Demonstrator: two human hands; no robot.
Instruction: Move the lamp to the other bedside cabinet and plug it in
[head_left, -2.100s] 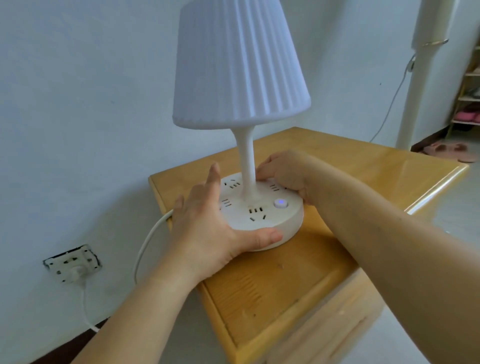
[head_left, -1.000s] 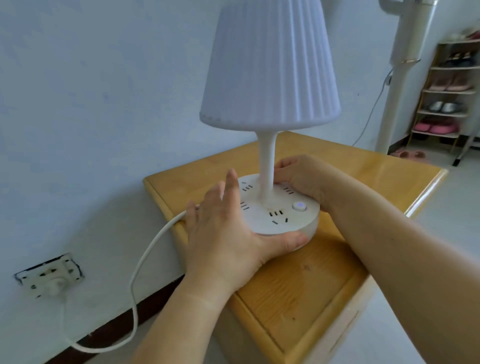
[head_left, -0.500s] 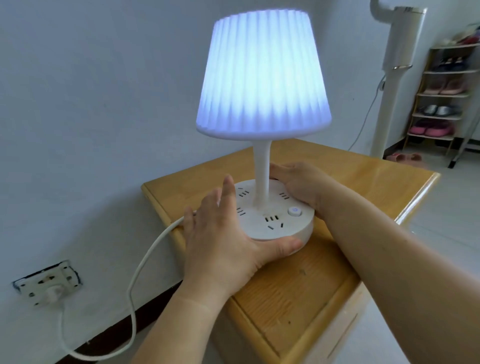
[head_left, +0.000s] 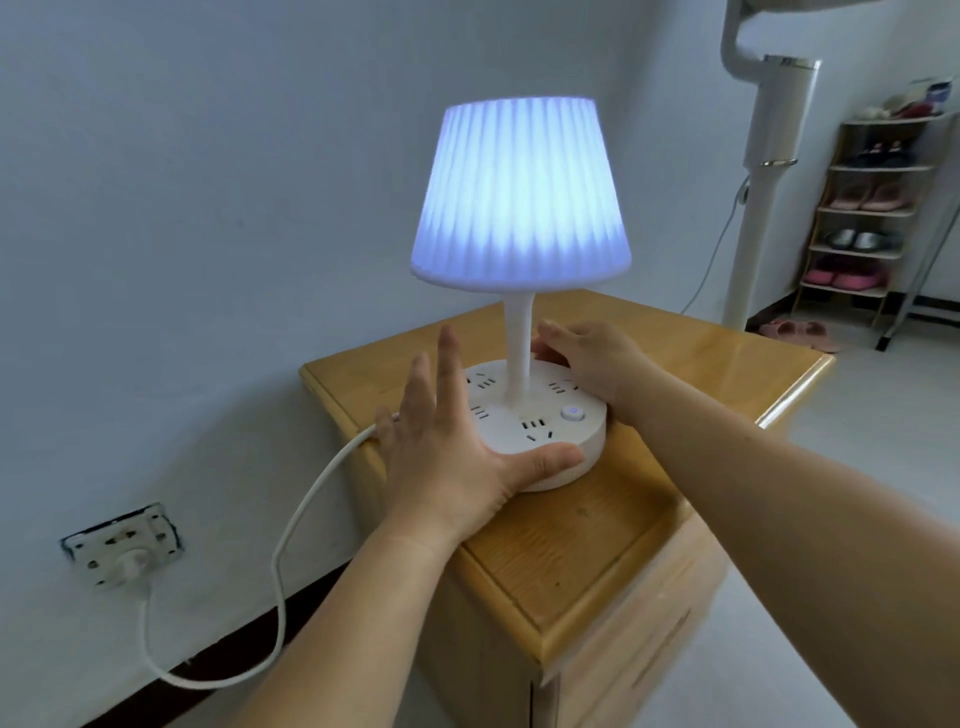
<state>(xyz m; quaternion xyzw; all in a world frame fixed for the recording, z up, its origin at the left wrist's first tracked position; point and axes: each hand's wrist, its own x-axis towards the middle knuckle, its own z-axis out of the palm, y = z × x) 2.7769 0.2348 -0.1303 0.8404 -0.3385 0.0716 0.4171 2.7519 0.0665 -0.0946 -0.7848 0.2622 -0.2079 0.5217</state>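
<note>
A lit white table lamp with a pleated shade (head_left: 521, 192) stands on a light wooden bedside cabinet (head_left: 597, 525). The left hand (head_left: 447, 441) is spread flat against its round base; the right hand (head_left: 587, 358) cups the base's far side. Its white cord (head_left: 291, 525) runs to a wall socket (head_left: 122, 543).

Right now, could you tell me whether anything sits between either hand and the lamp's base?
Nothing visible does. The left hand is open against the near-left side of the lamp base, thumb along its front rim. The right hand rests on the base's far-right side, beside the stem.
</note>
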